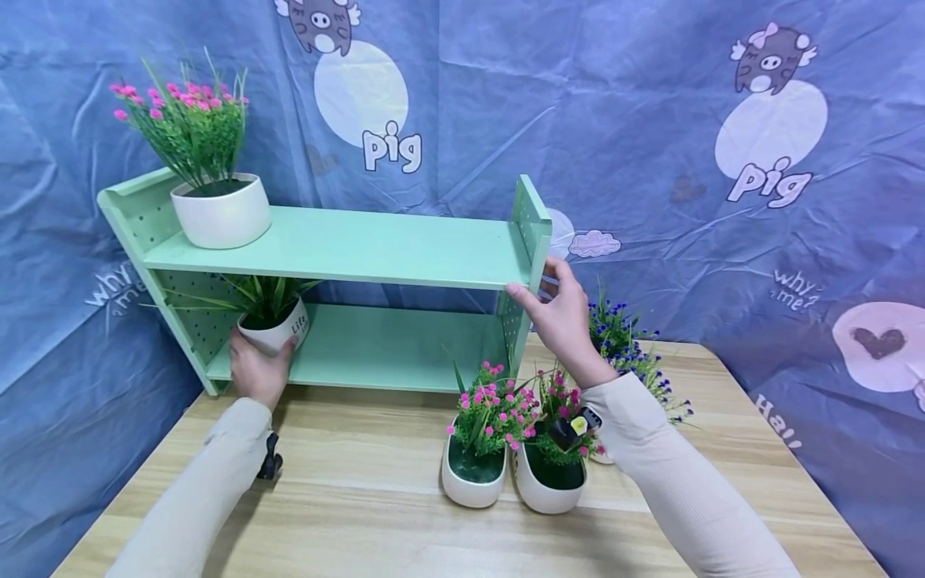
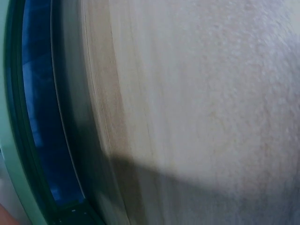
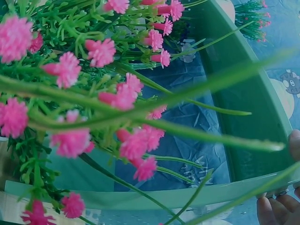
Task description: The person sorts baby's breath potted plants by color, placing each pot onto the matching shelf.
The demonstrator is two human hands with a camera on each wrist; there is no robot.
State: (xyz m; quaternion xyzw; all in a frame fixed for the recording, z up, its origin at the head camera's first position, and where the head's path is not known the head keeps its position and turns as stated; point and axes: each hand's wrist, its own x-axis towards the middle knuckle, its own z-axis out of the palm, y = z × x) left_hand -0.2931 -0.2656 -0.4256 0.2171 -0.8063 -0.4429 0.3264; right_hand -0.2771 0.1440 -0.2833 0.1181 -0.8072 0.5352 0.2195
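Green shelf [image 1: 390, 245], grassy plant [image 1: 269, 302] in pot [image 1: 278, 335]

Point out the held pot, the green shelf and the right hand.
Held pot [image 1: 272, 338], head view: white outer wall.
Green shelf [image 1: 390, 246], head view: upper board, bare part.
Right hand [image 1: 563, 317], head view: back of the hand.

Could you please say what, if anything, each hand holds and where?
The left hand grips the white "Life" pot by its sides; the right hand holds the green shelf by its right side panel.

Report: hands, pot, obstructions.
Left hand grips lettered pot at lower shelf, left end. Right hand holds right side panel. Potted plants stand before right end.
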